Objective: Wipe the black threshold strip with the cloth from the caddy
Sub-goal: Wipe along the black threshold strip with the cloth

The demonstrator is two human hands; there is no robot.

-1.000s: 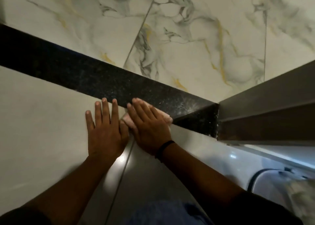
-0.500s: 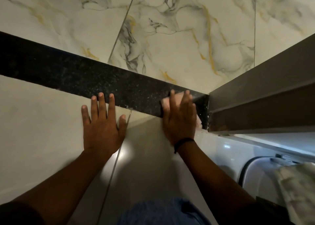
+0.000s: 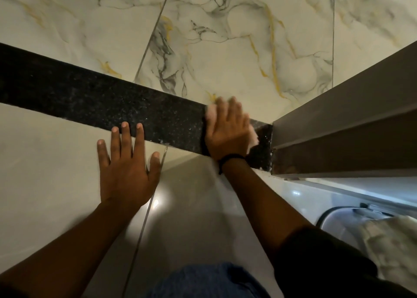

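Black threshold strip point(image 3: 94, 99) under flat right hand point(image 3: 228, 128), cloth point(image 3: 253, 135)

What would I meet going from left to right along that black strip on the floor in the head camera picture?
Bare black threshold strip → left hand, fingertips on its near edge → right hand pressing the pink cloth flat → speckled end of the strip → grey door frame.

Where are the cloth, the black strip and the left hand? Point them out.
cloth point(image 3: 253, 135): head view, pale corner showing right of the right hand.
black strip point(image 3: 90, 99): head view, bare top surface, left part.
left hand point(image 3: 127, 173): head view, back of the hand.
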